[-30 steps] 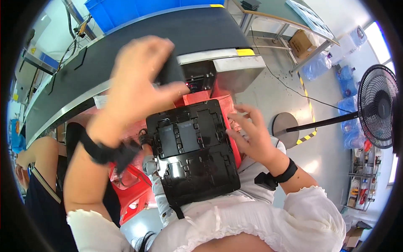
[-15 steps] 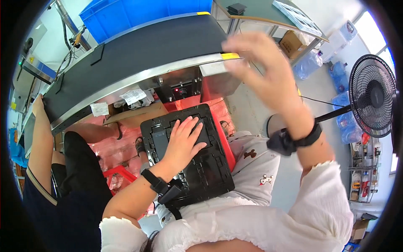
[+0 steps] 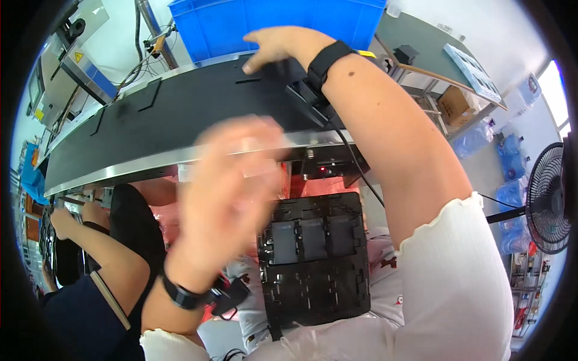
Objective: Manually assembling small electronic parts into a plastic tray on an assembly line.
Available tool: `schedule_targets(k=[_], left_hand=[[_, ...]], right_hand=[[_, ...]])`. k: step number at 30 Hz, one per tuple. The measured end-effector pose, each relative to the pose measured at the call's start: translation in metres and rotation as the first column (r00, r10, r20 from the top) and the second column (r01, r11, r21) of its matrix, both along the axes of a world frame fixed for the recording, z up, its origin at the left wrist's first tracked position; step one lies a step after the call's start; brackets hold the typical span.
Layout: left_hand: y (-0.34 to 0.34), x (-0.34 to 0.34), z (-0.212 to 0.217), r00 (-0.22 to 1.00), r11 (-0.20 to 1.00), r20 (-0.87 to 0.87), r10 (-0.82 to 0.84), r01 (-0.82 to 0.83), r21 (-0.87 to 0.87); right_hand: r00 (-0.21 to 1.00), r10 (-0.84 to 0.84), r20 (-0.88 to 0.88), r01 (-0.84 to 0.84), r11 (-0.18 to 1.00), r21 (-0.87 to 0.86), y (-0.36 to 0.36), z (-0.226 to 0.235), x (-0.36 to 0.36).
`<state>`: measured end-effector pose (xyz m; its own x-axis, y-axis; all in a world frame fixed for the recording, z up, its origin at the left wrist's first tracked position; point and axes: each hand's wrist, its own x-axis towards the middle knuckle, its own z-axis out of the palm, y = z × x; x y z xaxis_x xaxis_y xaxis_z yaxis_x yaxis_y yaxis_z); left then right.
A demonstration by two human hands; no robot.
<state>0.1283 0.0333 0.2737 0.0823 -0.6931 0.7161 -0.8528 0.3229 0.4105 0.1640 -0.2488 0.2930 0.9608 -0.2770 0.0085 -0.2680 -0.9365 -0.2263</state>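
A black slotted tray point(image 3: 316, 289) lies across my lap, with three dark rectangular plates point(image 3: 312, 239) side by side in its upper part. My left hand point(image 3: 235, 174) is lifted left of the tray, in front of the conveyor belt's near edge; motion smears its fingers. Over the belt's far side reaches my right hand point(image 3: 286, 45), its thumb and a finger apart and nothing visible between them. Just under it, a thin dark piece point(image 3: 245, 78) lies on the black belt point(image 3: 198, 114). Farther left on the belt are more flat dark plates point(image 3: 150, 95). Both my wrists wear black straps with small devices.
Behind the belt stands a blue crate point(image 3: 235, 30). A co-worker's hand point(image 3: 63, 222) is at the left, by a black tray. A green-topped table point(image 3: 415, 36) and a cardboard box point(image 3: 456, 105) are at the back right; a black fan point(image 3: 546, 198) stands at the right.
My left hand has lifted off the tray. My right hand has swung left and away, over the belt. The co-worker's hand has come off the belt's left end. The view has shifted.
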Motion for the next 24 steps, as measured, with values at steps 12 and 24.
schedule_targets(k=[12,24], left_hand=[[-0.059,0.309,-0.039,0.964,0.613,0.197,0.180,-0.267,0.744],[-0.117,0.245,-0.021,0.921,0.658,0.363,0.140,-0.360,0.661]], right_hand=[[0.708,0.143,0.692,-0.125,0.989,-0.076,0.104,0.006,-0.130],[0.980,-0.154,0.126,0.015,0.689,0.725,0.255,-0.129,-0.295]])
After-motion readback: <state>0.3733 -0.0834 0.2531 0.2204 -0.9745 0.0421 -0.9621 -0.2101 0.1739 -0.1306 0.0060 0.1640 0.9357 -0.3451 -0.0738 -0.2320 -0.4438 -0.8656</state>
